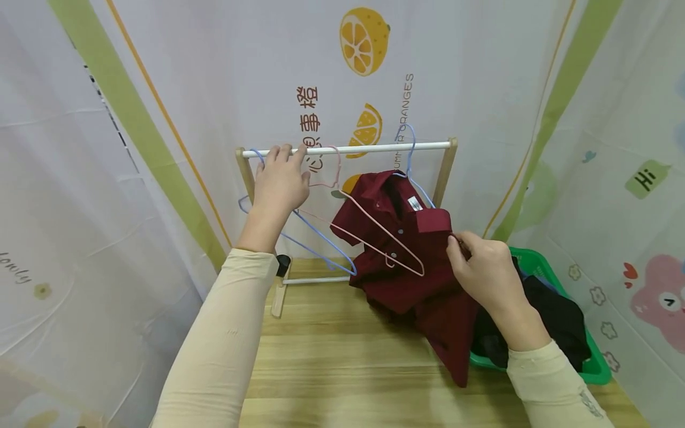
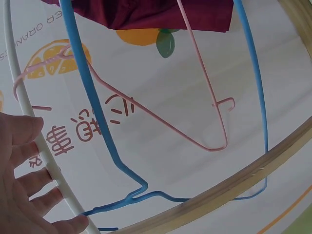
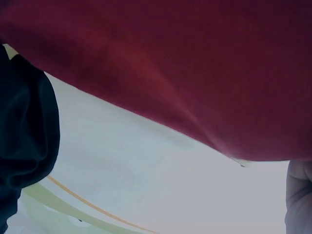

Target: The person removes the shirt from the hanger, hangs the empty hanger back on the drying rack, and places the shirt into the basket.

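My left hand (image 1: 283, 184) rests on the white rail (image 1: 369, 148) near its left end. Its fingers are fairly straight, the tips touching the bar (image 2: 48, 158) in the left wrist view. A maroon short-sleeved shirt (image 1: 428, 279) hangs toward the rail's right end on a blue hanger (image 1: 411, 151). By its edge, just below the collar, my right hand (image 1: 489, 270) pinches the shirt. Maroon cloth (image 3: 195, 73) fills most of the right wrist view and hides nearly all of that hand. A bare pink hanger (image 2: 204, 73) and another blue hanger (image 2: 95, 97) hang between.
Wooden posts (image 1: 444, 175) hold up the rail on a wood-grain table (image 1: 332, 368). At the right stands a green basket (image 1: 599, 371) with dark clothes (image 1: 556, 321) in it. Printed curtains (image 1: 187, 71) surround the table at the back and sides.
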Demonstrator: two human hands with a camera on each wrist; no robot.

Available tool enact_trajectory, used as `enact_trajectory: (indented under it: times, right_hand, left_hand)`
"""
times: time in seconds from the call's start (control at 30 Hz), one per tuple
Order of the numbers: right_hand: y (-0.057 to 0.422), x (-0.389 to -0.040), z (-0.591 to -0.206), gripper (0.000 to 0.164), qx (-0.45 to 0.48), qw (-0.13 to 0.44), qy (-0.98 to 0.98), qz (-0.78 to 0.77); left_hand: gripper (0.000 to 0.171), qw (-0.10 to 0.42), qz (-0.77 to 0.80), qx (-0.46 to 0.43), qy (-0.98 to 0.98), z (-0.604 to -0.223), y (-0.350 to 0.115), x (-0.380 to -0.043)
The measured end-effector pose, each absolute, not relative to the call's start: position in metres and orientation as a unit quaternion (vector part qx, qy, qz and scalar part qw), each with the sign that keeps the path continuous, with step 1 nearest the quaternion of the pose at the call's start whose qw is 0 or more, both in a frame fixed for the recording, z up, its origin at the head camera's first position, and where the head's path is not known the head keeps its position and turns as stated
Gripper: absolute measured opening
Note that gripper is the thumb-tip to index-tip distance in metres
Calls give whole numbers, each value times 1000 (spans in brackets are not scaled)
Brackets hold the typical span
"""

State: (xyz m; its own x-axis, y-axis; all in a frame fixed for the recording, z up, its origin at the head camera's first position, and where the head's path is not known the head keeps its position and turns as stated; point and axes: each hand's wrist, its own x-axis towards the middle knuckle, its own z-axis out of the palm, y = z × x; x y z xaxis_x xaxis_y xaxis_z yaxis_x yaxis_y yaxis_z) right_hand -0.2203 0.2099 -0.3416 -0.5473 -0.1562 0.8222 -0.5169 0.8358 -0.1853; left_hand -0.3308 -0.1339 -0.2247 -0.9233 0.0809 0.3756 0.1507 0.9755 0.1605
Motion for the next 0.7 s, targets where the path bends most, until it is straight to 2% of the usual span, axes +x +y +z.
enact_trajectory:
  times: [0.33,0.5,0.57,0.7]
  right_hand:
    - [220,-204,-337,3,209,466,-840,186]
    - [229,-194,-339,8,224,487,-826,173]
    - [233,-190,-340,15,236,498,-817,170]
    - [240,-183,-341,45,263,527,-792,161]
  left_hand:
    - [63,190,-94,-61,-975,-225,-134,-331]
    - [63,192,-85,-63,-976,-225,-135,-331]
    - [63,191,-82,-64,-976,-225,-135,-331]
    - [64,190,-83,-67,-976,-226,-136,-332]
